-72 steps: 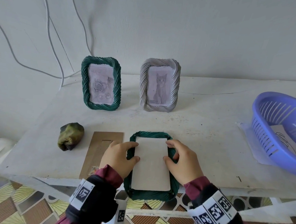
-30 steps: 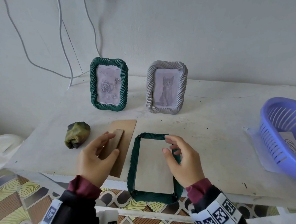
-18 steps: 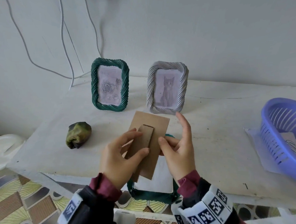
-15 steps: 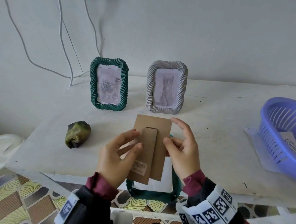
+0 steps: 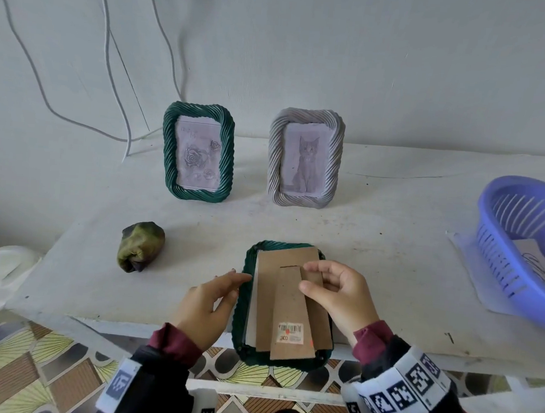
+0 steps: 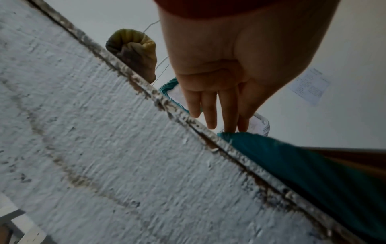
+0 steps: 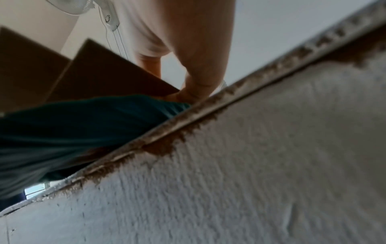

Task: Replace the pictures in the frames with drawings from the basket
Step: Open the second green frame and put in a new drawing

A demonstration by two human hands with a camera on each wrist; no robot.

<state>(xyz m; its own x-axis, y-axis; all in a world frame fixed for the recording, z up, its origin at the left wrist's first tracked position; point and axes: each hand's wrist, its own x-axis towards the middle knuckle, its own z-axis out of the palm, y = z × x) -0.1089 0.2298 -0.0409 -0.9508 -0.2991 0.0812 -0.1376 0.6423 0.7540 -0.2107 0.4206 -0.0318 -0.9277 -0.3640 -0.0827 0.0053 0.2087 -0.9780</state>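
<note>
A dark green frame [image 5: 241,304] lies face down at the table's front edge, with white paper [image 5: 253,301] in it. A brown backing board [image 5: 269,283] with its stand flap [image 5: 290,307] lies on top, slightly askew. My right hand [image 5: 308,277] pinches the board's right edge between thumb and curled fingers; in the right wrist view the fingers [image 7: 194,89] meet the board [image 7: 104,74] above the frame [image 7: 83,118]. My left hand [image 5: 231,287] is flat, its straight fingers [image 6: 217,118] touching the frame's left rim [image 6: 292,165]. The blue basket [image 5: 500,254] at the right holds a drawing [image 5: 538,266].
Two frames stand at the back: a green one [image 5: 168,154] with a rose picture and a grey one [image 5: 274,161] with a cat picture. A crumpled green-brown lump [image 5: 141,245] lies at the left. A sheet [image 5: 472,278] lies under the basket. Cables hang on the wall.
Both hands held the backing board up above the frame; it now lies down on the frame. My left hand has let go and moved to the frame's left rim.
</note>
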